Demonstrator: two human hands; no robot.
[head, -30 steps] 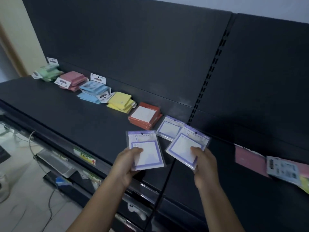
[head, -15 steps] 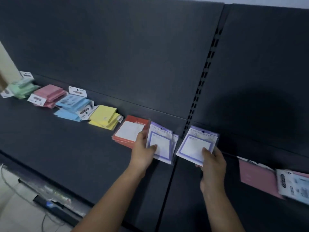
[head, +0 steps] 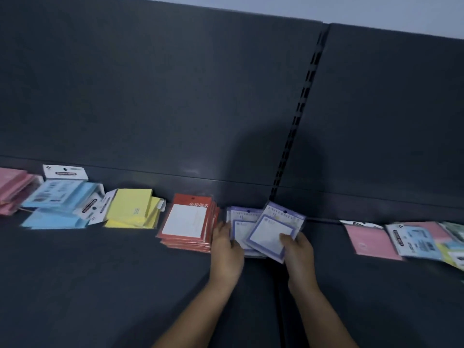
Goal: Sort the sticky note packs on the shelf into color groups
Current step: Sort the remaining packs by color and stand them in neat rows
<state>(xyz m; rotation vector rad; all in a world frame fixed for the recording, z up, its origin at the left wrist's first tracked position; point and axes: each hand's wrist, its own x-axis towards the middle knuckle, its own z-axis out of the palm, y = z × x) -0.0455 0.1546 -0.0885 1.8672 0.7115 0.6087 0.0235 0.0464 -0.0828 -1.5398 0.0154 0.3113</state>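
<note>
Sorted stacks line the back of the dark shelf (head: 100,272): pink packs (head: 11,189) at the far left, then blue packs (head: 57,204), yellow packs (head: 133,209) and red packs (head: 188,222). Right of the red stack lies a purple pile (head: 242,222). My left hand (head: 226,249) holds the pile's left edge, thumb on its top pack. My right hand (head: 298,252) pinches another purple pack (head: 272,231) by its lower right corner, tilted and overlapping the pile.
An unsorted heap lies at the right: a pink pack (head: 369,241), a blue pack (head: 414,241) and more packs cut off by the frame edge. A slotted upright (head: 298,116) divides the dark back panel. Bare shelf surface stretches in front of the stacks.
Both hands moved forward to the shelf's back. The left hand's purple pack came down onto the pile beside the red stack, and the right hand's pack shifted left over it.
</note>
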